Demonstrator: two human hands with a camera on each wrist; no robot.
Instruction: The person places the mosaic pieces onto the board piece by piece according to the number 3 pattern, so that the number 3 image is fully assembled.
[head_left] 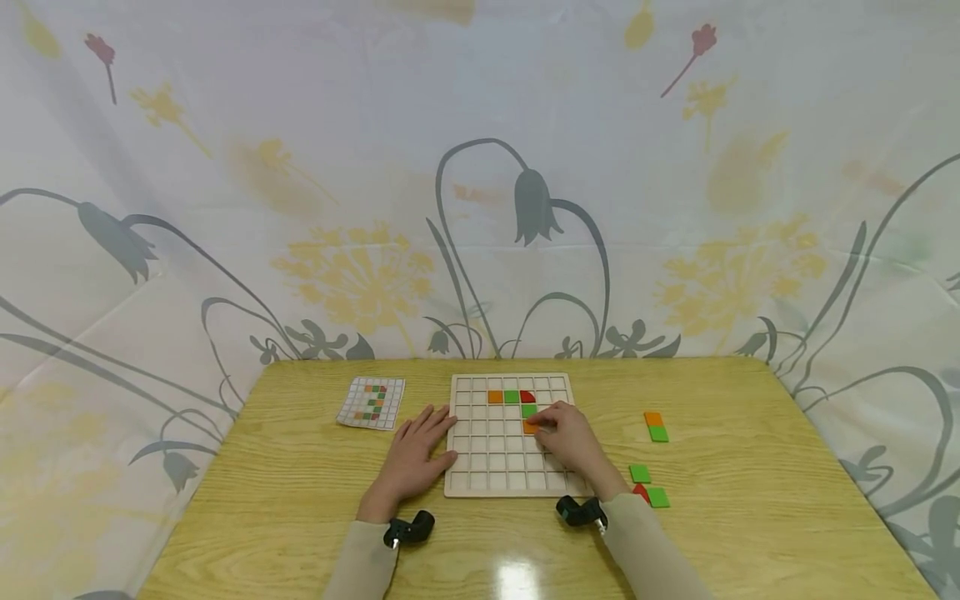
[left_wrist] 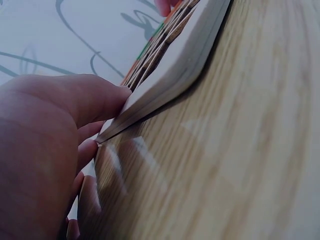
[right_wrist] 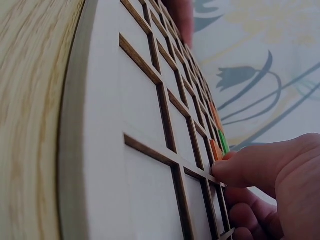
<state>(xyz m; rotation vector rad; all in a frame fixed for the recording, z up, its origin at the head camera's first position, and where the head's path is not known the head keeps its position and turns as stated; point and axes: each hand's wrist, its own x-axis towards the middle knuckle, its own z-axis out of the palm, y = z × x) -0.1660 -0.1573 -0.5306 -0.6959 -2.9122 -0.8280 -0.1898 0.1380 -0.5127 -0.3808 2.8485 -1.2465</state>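
A pale wooden grid board lies on the table. In its upper rows sit an orange tile, a green tile and a red rounded tile, with another green tile below the red one. Under that, my right hand pinches a second orange tile at its cell; the right wrist view shows the thumb against its edge. My left hand rests with fingers extended along the board's left side, its thumb touching the rim.
A printed pattern card lies left of the board. To the right are loose tiles: an orange one beside a green one, and nearer, a red piece with green tiles around it. A patterned curtain hangs behind the table.
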